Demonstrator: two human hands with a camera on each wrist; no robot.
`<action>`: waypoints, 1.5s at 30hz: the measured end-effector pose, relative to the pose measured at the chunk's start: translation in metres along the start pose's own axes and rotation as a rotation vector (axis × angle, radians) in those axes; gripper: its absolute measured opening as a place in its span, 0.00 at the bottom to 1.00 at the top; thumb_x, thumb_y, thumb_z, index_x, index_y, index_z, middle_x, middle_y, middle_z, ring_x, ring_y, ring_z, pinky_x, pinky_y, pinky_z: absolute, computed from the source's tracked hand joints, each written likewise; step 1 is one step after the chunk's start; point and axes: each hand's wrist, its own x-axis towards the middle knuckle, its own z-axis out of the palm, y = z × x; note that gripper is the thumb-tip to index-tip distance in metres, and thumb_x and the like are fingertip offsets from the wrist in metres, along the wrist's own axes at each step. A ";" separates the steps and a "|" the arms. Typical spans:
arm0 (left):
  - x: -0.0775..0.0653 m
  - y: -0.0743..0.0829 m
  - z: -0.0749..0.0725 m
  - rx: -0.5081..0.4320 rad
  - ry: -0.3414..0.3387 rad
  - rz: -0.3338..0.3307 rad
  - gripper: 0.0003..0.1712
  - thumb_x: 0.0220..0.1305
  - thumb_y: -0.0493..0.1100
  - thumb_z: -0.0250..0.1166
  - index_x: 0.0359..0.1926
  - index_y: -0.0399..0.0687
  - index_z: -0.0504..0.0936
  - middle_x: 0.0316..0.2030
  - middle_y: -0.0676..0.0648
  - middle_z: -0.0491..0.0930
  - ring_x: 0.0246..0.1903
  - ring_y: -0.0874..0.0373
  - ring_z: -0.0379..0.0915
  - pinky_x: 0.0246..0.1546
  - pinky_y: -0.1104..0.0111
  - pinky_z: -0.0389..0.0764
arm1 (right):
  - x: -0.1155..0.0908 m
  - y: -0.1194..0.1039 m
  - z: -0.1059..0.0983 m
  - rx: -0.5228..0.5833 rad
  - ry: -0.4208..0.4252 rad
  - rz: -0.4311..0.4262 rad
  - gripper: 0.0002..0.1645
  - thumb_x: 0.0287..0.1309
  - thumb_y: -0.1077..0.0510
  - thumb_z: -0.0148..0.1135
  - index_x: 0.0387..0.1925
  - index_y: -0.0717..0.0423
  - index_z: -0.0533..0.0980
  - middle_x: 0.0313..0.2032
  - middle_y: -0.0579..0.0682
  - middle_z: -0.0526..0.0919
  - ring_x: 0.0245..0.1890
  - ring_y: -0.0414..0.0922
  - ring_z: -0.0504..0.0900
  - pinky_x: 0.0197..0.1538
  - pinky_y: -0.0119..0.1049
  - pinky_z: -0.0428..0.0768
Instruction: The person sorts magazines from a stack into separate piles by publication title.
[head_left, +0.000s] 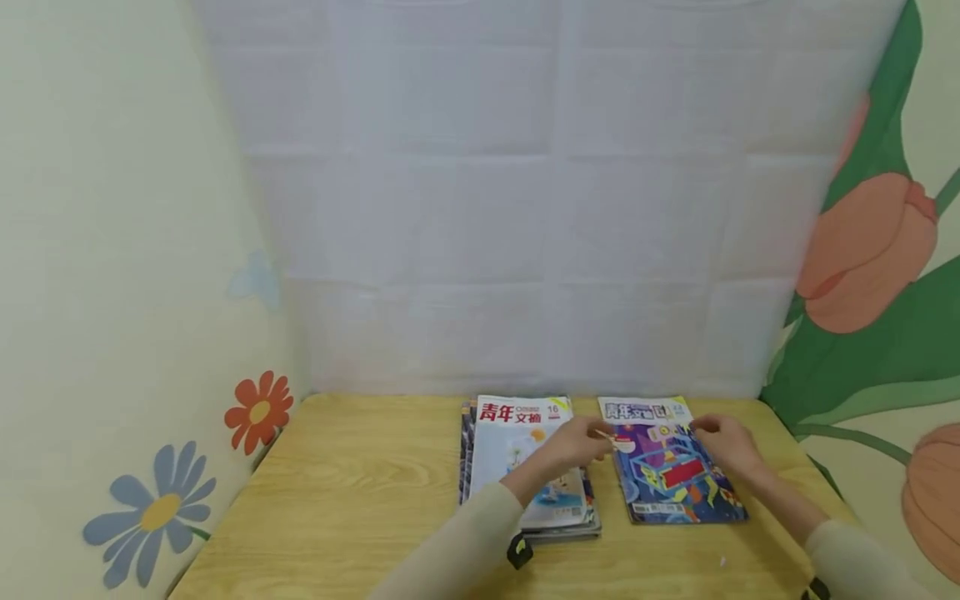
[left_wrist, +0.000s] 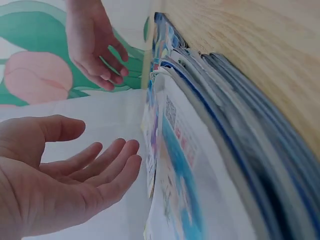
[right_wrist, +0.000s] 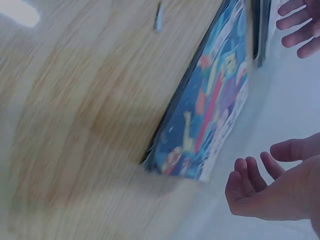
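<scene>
A stack of magazines lies on the table, a white cover with red characters on top. To its right is a purple-blue magazine, its cover facing up; the right wrist view shows it with a thick dark edge. My left hand hovers over the right side of the stack, fingers loosely bent and nothing held. Above the right edge of the purple-blue magazine, my right hand is also bare, its fingers slightly curved. In the left wrist view both hands are apart from the stack's pages.
The wooden table extends left of the stack. A small pale scrap lies near its front right. White cloth hangs behind, and painted flower walls stand on both sides.
</scene>
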 end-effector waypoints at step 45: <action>-0.098 -0.082 -0.114 0.381 0.412 -0.144 0.07 0.61 0.33 0.60 0.37 0.36 0.84 0.23 0.48 0.73 0.20 0.58 0.67 0.18 0.68 0.66 | -0.012 -0.096 0.135 0.027 -0.163 -0.199 0.09 0.60 0.64 0.70 0.26 0.61 0.78 0.17 0.47 0.67 0.17 0.40 0.63 0.22 0.33 0.62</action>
